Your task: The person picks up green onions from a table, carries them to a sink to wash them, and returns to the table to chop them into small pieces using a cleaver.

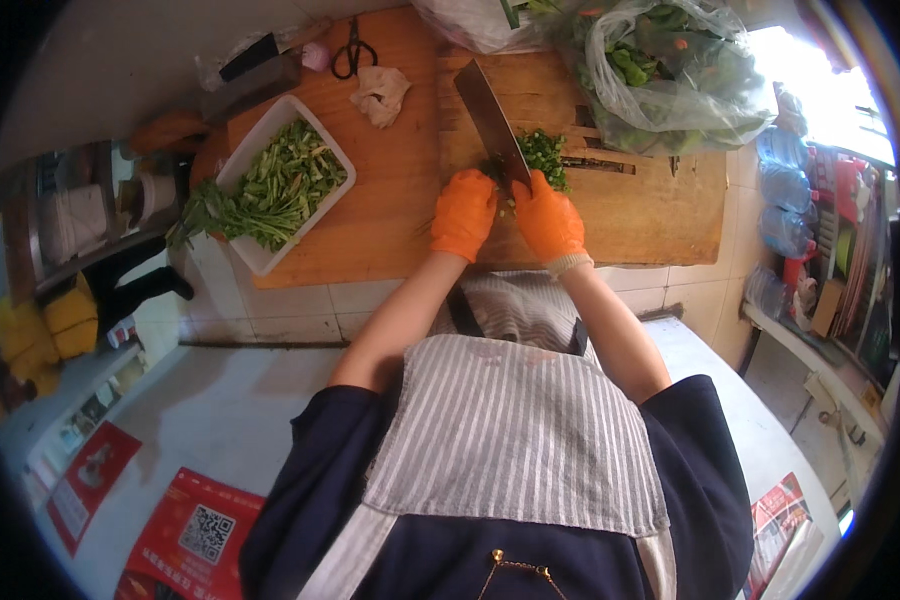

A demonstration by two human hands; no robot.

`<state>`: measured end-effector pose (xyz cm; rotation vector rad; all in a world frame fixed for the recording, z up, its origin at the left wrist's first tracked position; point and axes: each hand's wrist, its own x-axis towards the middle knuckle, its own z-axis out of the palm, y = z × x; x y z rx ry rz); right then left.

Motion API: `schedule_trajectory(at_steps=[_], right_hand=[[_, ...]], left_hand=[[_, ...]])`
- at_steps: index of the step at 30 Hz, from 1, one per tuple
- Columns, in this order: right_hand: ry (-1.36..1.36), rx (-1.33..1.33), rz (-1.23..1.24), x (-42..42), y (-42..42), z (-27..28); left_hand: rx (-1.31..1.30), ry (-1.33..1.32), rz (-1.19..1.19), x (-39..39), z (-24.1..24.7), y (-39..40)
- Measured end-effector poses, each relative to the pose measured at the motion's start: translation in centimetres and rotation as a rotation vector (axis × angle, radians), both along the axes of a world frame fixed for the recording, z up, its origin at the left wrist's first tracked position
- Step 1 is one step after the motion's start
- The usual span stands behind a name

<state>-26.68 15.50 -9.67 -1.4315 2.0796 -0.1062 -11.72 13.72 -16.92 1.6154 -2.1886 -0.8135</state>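
In an orange glove, my right hand [549, 219] grips a cleaver [493, 120] by its handle end. The wide blade slants up and to the left over the wooden cutting board [645, 217]. Chopped greens [544, 154] lie heaped just right of the blade, with small bits around its lower end. My left hand [465, 214], also gloved in orange, is curled at the left side of the blade over some leafy greens [487, 165], which it mostly hides. Further left, a white plastic tub [351, 176] holds cut leafy greens, with longer stalks hanging over its near left side.
Black-handled scissors [354, 58] and a crumpled pale cloth or glove [380, 95] lie at the back. A clear plastic bag of leafy vegetables [682, 97] covers the back right. The board has open slots near the bag. Large water bottles [786, 191] stand at the far right.
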Motion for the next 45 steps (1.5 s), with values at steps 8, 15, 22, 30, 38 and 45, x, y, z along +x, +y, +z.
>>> schedule_trajectory(at_steps=[8,15,22,30,38,45], right_hand=[[0.052,0.059,0.137,0.0,4.3,0.6],[-0.02,-0.024,0.089,1.5,-1.5,-1.4],[-0.083,-0.026,-0.09,-0.1,-0.8,-1.1],[-0.019,-0.058,0.128,-1.2,5.0,0.7],[-0.01,0.022,0.174,1.9,3.4,-0.6],[-0.183,-0.142,0.098,-0.4,1.5,-0.3]], left_hand=[[-0.065,0.134,0.08,1.3,0.1,1.7],[0.211,-0.173,0.055,-0.3,-0.3,0.8],[-0.001,0.137,0.045,1.9,-1.0,2.3],[0.029,-0.003,0.114,3.2,0.1,3.6],[0.246,-0.13,0.11,1.6,0.7,2.6],[0.328,0.388,0.251,7.1,-4.4,0.5]])
